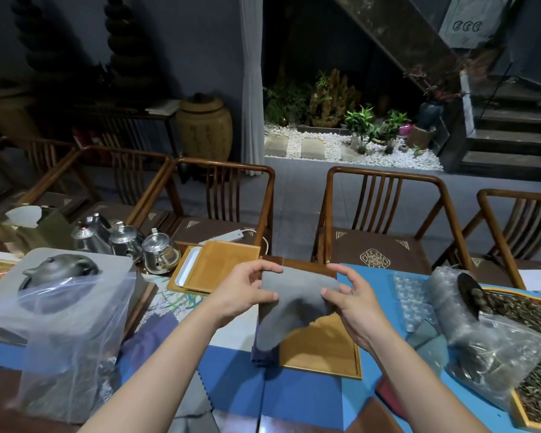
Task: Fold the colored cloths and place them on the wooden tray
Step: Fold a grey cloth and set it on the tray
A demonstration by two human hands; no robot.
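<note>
We hold the grey cloth (289, 304) up between both hands above the table (294, 398). The left hand (247, 292) pinches its upper left edge, the right hand (353, 304) its upper right edge, fingers clenched on the fabric, and the middle sags in a loose hanging fold. Its lower tip drapes down onto a purple cloth (263, 357) lying at the left edge of the wooden tray (322, 348).

As we judge it, the risk is that the sagging middle twists as we bring the edges together, giving a crooked fold, or that the hanging tip drags the purple cloth off the tray's rim. A weak pinch could let one corner drop.

Room is tight. A clear plastic bag (75, 323) stands near left, and a bag of dried leaves (494, 348) and bubble wrap (416, 298) crowd the right. The bare right part of the tray and the blue mat (231, 379) near us are the open spots.
</note>
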